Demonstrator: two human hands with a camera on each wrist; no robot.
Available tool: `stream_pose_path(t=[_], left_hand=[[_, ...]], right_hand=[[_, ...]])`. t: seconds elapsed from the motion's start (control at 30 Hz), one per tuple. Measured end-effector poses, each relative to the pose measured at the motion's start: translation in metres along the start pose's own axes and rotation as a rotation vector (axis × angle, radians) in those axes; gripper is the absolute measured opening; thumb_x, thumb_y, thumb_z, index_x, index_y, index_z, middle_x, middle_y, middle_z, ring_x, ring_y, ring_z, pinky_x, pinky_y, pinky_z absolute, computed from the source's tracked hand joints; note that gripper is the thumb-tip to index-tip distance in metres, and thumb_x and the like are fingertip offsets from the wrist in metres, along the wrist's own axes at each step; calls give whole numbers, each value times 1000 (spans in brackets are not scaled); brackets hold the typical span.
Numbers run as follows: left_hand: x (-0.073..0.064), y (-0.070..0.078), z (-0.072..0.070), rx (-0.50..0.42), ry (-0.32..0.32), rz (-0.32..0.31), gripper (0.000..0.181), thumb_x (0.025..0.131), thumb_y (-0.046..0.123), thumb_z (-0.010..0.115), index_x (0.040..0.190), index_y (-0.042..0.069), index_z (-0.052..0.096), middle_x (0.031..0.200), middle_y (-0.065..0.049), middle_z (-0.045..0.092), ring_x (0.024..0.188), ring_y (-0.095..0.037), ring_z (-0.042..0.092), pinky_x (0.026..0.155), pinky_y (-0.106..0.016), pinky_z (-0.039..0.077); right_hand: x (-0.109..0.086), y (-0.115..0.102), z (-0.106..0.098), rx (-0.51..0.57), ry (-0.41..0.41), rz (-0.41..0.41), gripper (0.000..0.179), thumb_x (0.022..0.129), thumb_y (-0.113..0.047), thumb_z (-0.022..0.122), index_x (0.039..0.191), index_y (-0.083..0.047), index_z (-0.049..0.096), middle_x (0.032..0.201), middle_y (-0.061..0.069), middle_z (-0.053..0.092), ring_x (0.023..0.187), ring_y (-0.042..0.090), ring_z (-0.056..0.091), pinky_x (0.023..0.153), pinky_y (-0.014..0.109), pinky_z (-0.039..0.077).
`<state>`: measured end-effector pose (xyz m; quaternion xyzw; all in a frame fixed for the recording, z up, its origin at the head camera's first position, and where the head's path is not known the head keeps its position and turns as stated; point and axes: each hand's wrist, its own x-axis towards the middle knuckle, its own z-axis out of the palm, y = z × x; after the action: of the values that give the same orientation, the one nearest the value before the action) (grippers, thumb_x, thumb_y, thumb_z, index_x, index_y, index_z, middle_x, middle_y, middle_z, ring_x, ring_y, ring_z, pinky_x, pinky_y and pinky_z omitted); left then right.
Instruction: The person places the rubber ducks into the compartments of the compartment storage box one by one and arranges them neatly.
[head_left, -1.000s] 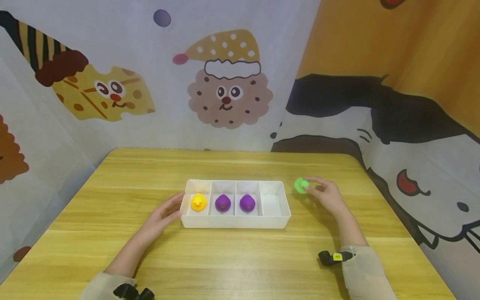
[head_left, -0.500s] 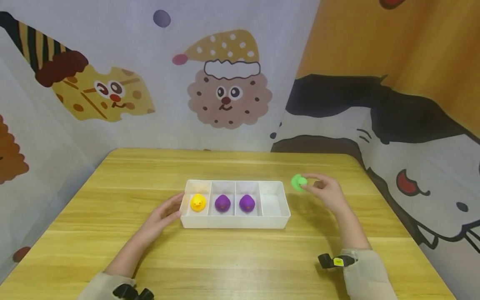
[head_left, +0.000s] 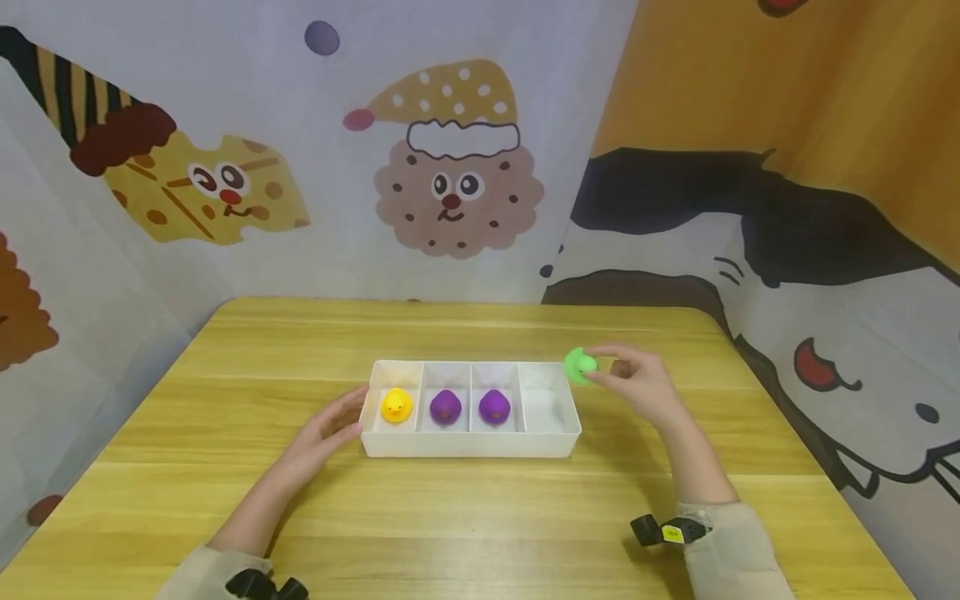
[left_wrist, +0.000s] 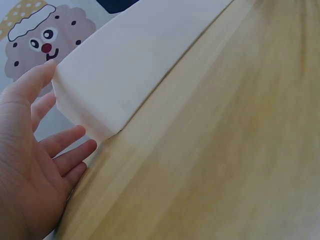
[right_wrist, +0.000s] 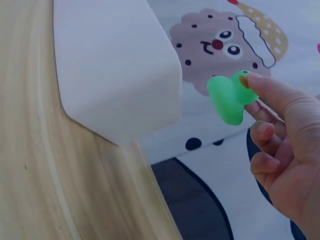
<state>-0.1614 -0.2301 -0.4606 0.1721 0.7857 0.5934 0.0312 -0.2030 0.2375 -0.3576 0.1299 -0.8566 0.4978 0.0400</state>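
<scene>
A green rubber duck (head_left: 581, 366) is pinched between the thumb and fingertips of my right hand (head_left: 637, 383), at the far right corner of a white divided box (head_left: 471, 445). In the right wrist view the duck (right_wrist: 229, 97) is held by its head, its body hanging to the left. My left hand (head_left: 327, 433) rests its thumb and fingertips against the box's left end; in the left wrist view its fingers are loosely extended. One yellow duck (head_left: 397, 406) sits in the leftmost compartment. Two purple ducks (head_left: 446, 407) occupy the middle compartments, one in each. The rightmost compartment (head_left: 547, 410) holds nothing.
Under the box lies a wooden table (head_left: 465, 525), its back edge near a wall covering (head_left: 247, 50) printed with cartoons. Dark wrist cameras are strapped at both sleeves (head_left: 731, 546).
My right hand has carried the green duck leftward, from beside the box to its far right corner. The left hand, box and other ducks have stayed put.
</scene>
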Motion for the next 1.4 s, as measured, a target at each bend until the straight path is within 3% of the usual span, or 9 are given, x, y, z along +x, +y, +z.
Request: stream_pose_path(t=[0.03, 0.23, 0.47, 0.6, 0.73, 0.9, 1.07, 1.23, 1.4], left_hand=[[0, 0, 0, -1, 0, 0, 52, 100, 16, 51, 150, 16, 34, 145, -18, 40, 130, -36, 39, 93, -20, 38], [-1, -1, 0, -5, -1, -1, 53, 100, 16, 51, 150, 15, 33, 145, -18, 40, 129, -37, 40, 93, -21, 38], [-1, 0, 1, -1, -1, 0, 52, 100, 16, 52, 149, 16, 34, 144, -18, 41, 128, -37, 42, 93, -23, 39], [-1, 2, 1, -5, -3, -3, 53, 100, 17, 52, 150, 16, 34, 145, -18, 40, 129, -36, 40, 93, -22, 39], [-1, 3, 2, -5, -1, -6, 53, 100, 17, 52, 150, 15, 34, 145, -18, 40, 129, -36, 40, 93, -23, 39], [-2, 4, 1, 4, 0, -7, 53, 100, 17, 52, 150, 15, 34, 145, -18, 41, 128, -37, 41, 94, -28, 39], [-2, 3, 1, 3, -1, -5, 53, 100, 17, 52, 150, 17, 34, 145, -18, 41, 128, -37, 41, 93, -25, 39], [-1, 2, 1, -2, -2, -4, 53, 100, 15, 51, 150, 16, 33, 145, -19, 40, 130, -37, 39, 93, -22, 39], [-1, 2, 1, 5, 3, -11, 53, 100, 17, 51, 150, 18, 33, 146, -18, 40, 131, -36, 38, 99, -43, 37]], right_hand=[[2, 4, 1, 2, -7, -2, 35, 85, -11, 73, 119, -4, 66, 64, 3, 47, 50, 10, 35, 43, 24, 31], [7, 11, 10, 14, -50, -102, 34, 83, -12, 75, 116, -7, 68, 79, 7, 57, 50, 10, 38, 42, 23, 32], [9, 12, 18, -11, -117, -129, 33, 83, -17, 76, 114, -10, 70, 116, 7, 62, 55, 14, 45, 46, 24, 39], [12, 11, 21, -38, -148, -79, 33, 83, -18, 76, 114, -11, 70, 113, 5, 63, 55, 12, 44, 46, 23, 38], [15, 12, 24, -53, -186, -32, 33, 84, -14, 75, 116, -8, 68, 89, 8, 61, 50, 10, 38, 43, 21, 32], [19, 15, 27, -78, -227, -19, 33, 83, -12, 75, 115, -7, 68, 64, 6, 47, 47, 9, 34, 42, 20, 29], [21, 19, 29, -72, -247, -35, 34, 81, -19, 77, 113, -12, 69, 69, 8, 52, 48, 8, 36, 42, 20, 31], [23, 22, 32, -61, -273, -60, 33, 79, -24, 79, 110, -14, 70, 93, 8, 64, 47, 9, 36, 41, 21, 31], [25, 26, 36, -68, -298, -68, 30, 78, -20, 80, 106, -15, 71, 102, 2, 67, 46, 8, 35, 41, 20, 31]])
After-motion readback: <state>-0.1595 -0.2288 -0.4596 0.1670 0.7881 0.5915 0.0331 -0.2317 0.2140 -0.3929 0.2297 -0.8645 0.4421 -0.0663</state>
